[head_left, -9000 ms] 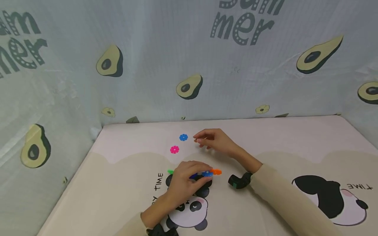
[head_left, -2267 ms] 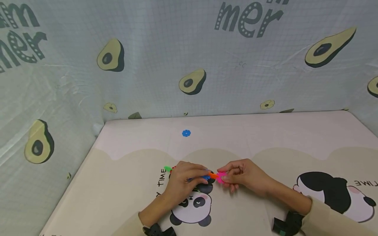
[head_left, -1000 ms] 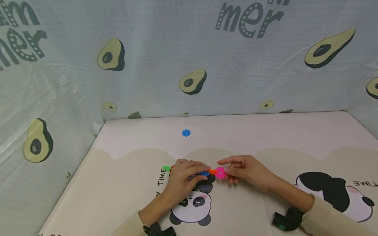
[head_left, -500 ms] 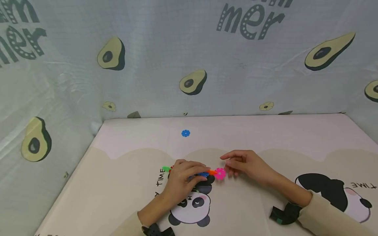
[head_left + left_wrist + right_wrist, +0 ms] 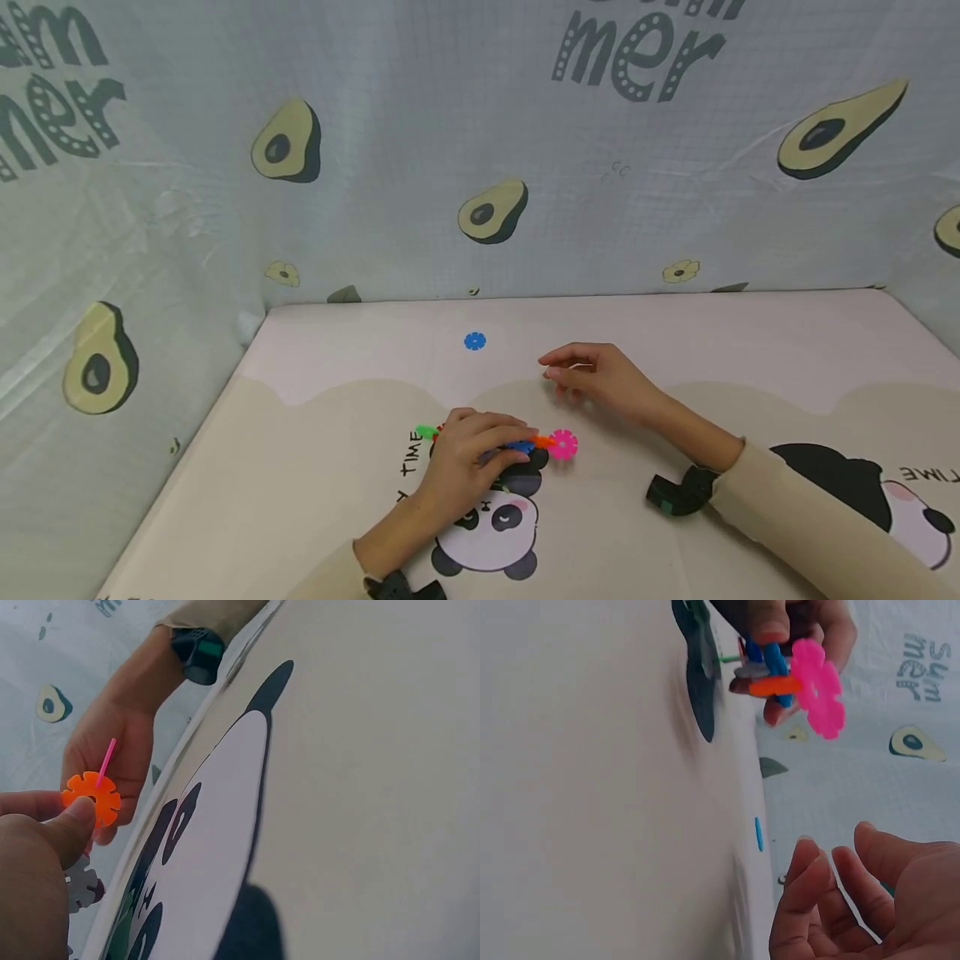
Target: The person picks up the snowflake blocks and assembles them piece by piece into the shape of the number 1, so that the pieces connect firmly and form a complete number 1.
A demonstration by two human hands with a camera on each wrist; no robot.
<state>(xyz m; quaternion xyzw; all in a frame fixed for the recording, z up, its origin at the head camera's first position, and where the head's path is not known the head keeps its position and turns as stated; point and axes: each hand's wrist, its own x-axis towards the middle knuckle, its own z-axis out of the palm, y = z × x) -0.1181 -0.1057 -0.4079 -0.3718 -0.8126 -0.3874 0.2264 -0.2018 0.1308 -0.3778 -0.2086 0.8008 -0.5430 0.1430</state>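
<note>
My left hand (image 5: 467,454) pinches a chain of interlocking notched plastic discs low over the panda print. A pink disc (image 5: 564,444) forms its right end, slotted into an orange disc (image 5: 542,442) that is joined to a blue disc (image 5: 521,447). On the left a green disc (image 5: 427,432) sticks out past the knuckles; the chain's middle is hidden by the hand. In the left wrist view the thumb presses against the orange disc (image 5: 105,799). My right hand (image 5: 600,379) hovers with nothing in its loosely bent fingers, right of a loose blue disc (image 5: 475,341).
The table carries a pale printed cloth (image 5: 315,475) with a panda face (image 5: 487,533) below the chain and a dog print (image 5: 832,483) at the right. An avocado-patterned curtain (image 5: 390,150) rises behind the back edge. Each wrist wears a black camera (image 5: 678,492).
The pink disc, earlier loose on the table, was brought to the chain's right end. My right hand then let go of it and moved up and left. The left hand keeps its hold.
</note>
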